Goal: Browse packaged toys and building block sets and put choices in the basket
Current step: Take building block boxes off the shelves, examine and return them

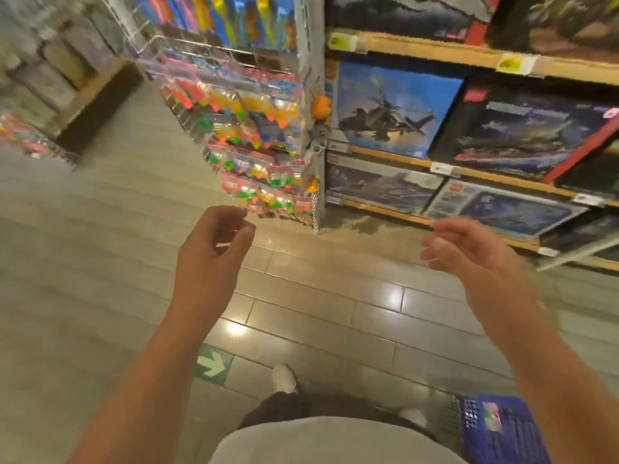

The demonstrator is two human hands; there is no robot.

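Wooden shelves on the right carry boxed building block sets: a blue helicopter box stands on the middle shelf beside a dark ship box, with more boxes below. On the tiled floor lie a green arrow sticker and, at the near right corner, a blue basket.

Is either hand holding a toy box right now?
No: left hand and right hand hang empty over the floor.

Bright overhead light glares off the floor tiles; motion blur throughout.
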